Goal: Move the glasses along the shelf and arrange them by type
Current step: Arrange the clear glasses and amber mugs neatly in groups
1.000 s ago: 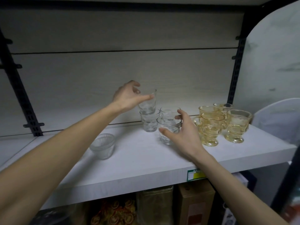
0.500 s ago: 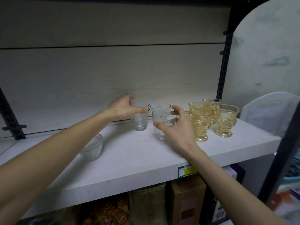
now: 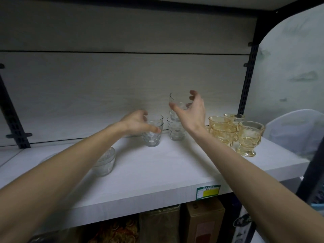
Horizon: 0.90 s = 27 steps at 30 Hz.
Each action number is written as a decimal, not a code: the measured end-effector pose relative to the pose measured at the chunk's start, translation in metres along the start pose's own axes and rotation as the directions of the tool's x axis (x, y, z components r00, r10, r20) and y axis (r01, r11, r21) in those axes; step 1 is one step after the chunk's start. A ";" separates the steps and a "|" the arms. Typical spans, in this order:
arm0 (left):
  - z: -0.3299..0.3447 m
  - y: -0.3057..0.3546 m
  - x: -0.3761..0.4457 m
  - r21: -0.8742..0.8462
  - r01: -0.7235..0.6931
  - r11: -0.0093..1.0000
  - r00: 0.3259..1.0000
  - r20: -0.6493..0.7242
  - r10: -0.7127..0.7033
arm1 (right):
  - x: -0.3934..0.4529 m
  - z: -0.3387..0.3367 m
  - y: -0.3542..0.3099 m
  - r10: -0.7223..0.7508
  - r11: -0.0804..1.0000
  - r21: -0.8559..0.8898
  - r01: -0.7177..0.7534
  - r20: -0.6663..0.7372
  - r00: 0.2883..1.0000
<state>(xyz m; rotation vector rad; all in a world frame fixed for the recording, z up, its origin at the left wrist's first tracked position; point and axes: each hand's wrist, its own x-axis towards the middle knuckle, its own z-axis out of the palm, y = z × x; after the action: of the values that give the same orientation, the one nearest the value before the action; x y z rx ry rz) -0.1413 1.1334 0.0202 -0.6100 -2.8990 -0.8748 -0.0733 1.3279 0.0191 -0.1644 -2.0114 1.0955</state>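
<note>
On the white shelf [image 3: 157, 172] my left hand [image 3: 135, 122] grips a stack of two clear dimpled tumblers [image 3: 152, 135] that stands on the shelf. My right hand [image 3: 191, 111] holds another clear dimpled tumbler [image 3: 177, 104] in the air, right above a clear tumbler [image 3: 175, 130] standing near the back panel. Several amber footed glasses [image 3: 235, 132] are grouped at the right end. Clear ribbed bowls [image 3: 105, 162], nested, sit at the left, partly behind my left forearm.
Black slotted uprights [image 3: 247, 81] frame the shelf at both sides. A white plastic chair back [image 3: 296, 132] stands to the right. A green and yellow price label [image 3: 208, 192] is on the shelf's front edge. Boxes and packets [image 3: 203, 223] fill the shelf below.
My left hand has set its tumbler down into the one below it. My right hand has lifted the front tumbler off the shelf, up and back over the rear one.
</note>
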 end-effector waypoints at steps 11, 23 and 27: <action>0.000 -0.004 -0.007 0.046 -0.024 0.999 0.999 -0.027 0.026 | 0.000 0.034 0.036 0.162 0.978 -0.155 -0.137 0.162 0.973; -0.006 0.005 -0.019 -0.068 0.054 0.996 0.998 0.042 -0.051 | 0.004 0.018 0.034 0.210 0.978 -0.096 -0.187 0.389 0.897; -0.013 0.012 -0.040 -0.040 0.065 0.997 0.994 0.085 -0.061 | -0.013 0.002 0.027 0.170 0.985 -0.094 -0.143 0.449 0.877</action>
<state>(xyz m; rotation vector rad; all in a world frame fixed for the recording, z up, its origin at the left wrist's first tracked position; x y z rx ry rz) -0.1011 1.1212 0.0310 -0.5747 -2.9972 -0.9430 -0.0722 1.3370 -0.0093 -0.1065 -2.4877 1.2670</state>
